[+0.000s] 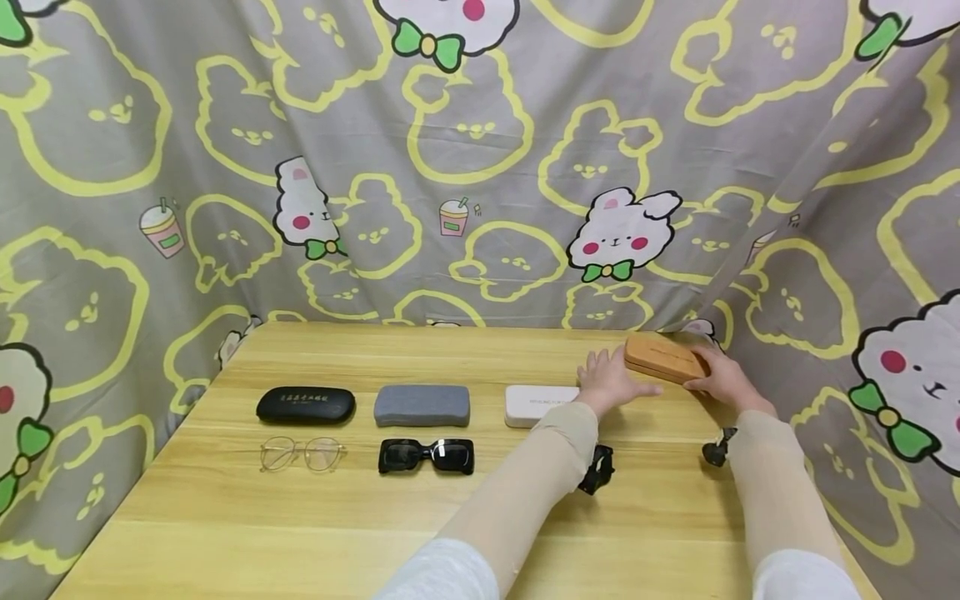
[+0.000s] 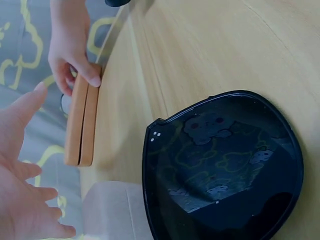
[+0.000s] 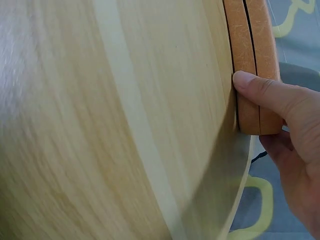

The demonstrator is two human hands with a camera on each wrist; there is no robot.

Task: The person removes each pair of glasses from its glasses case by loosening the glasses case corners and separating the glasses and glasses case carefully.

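Note:
An orange-brown glasses case (image 1: 662, 358) is at the far right corner of the table, a dark seam running along its side. My right hand (image 1: 726, 382) grips its right end, the thumb (image 3: 265, 91) on one face and the fingers behind. Beside the case's left end is my left hand (image 1: 609, 382), fingers spread, holding nothing. That hand overlaps the right end of a white glasses case (image 1: 536, 406) in the head view. Large in the left wrist view, a dark lens with a black rim (image 2: 225, 165) lies on the tabletop.
A black glasses case (image 1: 306, 406) and a blue-grey one (image 1: 422, 406) stand in a row at left. Before them lie thin-framed glasses (image 1: 302, 454) and black sunglasses (image 1: 426, 456). A patterned curtain (image 1: 480, 167) hangs behind the wooden table (image 1: 300, 533).

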